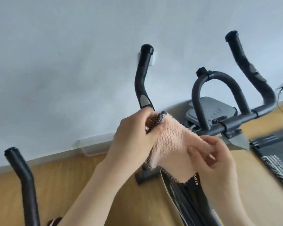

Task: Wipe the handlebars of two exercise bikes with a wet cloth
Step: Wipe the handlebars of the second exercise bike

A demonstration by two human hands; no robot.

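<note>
- Pale blue wall (72, 46) meets a wooden floor (72, 176).
- Pink cloth (171, 144), stretched over the bike's handlebar (143, 75), is pinched by left hand (131, 139) and right hand (214, 157) fingers.

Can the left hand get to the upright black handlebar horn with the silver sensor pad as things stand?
Probably yes. The left hand sits right below the black handlebar horn with the silver pad, nothing between them. It is pinching the fluffy pink cloth, as is the right hand.
</note>
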